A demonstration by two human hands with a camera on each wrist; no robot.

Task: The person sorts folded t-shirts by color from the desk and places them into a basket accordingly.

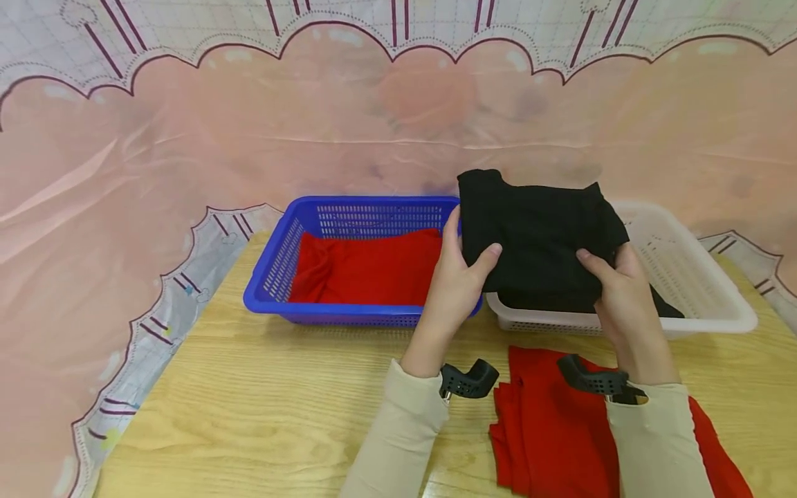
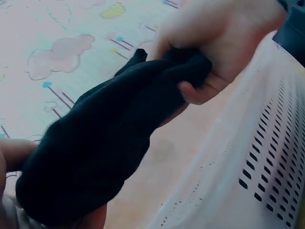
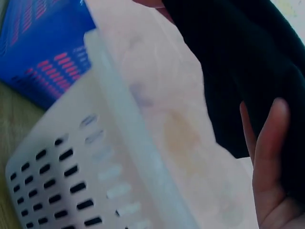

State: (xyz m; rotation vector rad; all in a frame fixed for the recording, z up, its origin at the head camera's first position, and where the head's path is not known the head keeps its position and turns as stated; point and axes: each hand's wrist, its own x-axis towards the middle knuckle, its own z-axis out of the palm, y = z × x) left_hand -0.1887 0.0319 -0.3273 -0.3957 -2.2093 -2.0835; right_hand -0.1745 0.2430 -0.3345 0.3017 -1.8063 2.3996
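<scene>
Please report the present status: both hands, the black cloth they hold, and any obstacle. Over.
Left hand and right hand gripping, one at each side. Black cloth held up near white basket. No obstacle visible.

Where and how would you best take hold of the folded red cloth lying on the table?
I would probably pinch the red cloth by its left edge, coming in low from the left. Its folded layers show stacked along that edge, so gripping them all together should keep the fold, and the table is bare beside it, whereas the right sleeve overlaps its other side.
</scene>
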